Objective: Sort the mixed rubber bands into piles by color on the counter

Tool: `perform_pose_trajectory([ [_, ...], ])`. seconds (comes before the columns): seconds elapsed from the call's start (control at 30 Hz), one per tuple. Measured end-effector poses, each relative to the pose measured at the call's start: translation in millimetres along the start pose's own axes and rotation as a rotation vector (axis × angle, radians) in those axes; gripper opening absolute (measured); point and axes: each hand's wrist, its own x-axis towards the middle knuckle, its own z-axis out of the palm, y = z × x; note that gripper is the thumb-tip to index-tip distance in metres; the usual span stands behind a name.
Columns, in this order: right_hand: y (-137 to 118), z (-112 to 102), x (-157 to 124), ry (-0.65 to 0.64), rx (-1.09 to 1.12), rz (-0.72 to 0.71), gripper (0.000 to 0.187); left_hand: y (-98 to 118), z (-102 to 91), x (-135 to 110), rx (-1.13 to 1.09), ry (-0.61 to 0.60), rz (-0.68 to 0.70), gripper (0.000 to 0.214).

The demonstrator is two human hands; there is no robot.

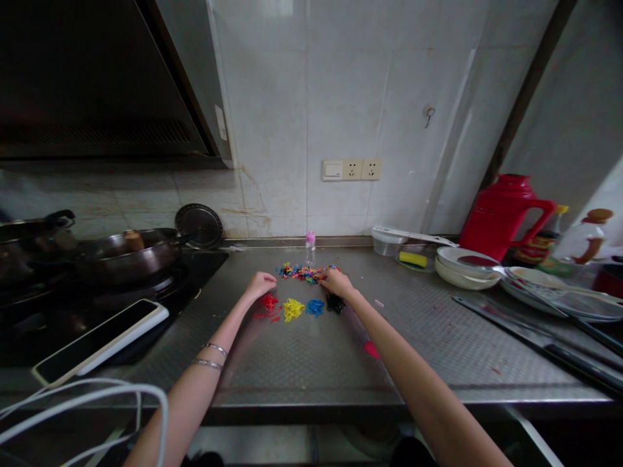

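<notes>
With bunched grip the right hand (pixel 337 283) touches one mixed heap (pixel 298 273) on the worktop (pixel 311 370), the loosely curled left hand (pixel 261 284) nears four piles, red (pixel 268 303), yellow (pixel 293 311), blue (pixel 315 307), black (pixel 335 303), what either holds I cannot tell.

A metal counter (pixel 302 363) carries 4 single-colour piles (pixel 293 310), 1 multicoloured heap (pixel 302 274) and 1 pink-capped bottle (pixel 310 241)

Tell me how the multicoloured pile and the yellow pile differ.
The multicoloured pile mixes several colours; the yellow pile is one colour. The multicoloured pile spreads wider and lies nearer the wall than the yellow pile. The right hand is at the multicoloured pile, not the yellow pile. Both lie on the counter.
</notes>
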Motion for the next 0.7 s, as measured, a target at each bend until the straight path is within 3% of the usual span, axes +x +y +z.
perform_pose_trajectory([
  [0.27,-4.2,-5.9,0.1,0.005,0.132,0.005,0.018,-6.6,3.1,2.6,0.005,-0.007,0.024,0.024],
  [0.53,-41.2,-4.7,-3.0,0.046,0.49,-0.326,0.013,-5.6,4.1,1.0,-0.021,-0.006,0.046,0.023],
  [0.7,-66.6,-3.5,-12.7,0.027,0.55,-0.426,0.014,-9.0,6.7,3.3,-0.042,0.005,0.051,0.02],
])
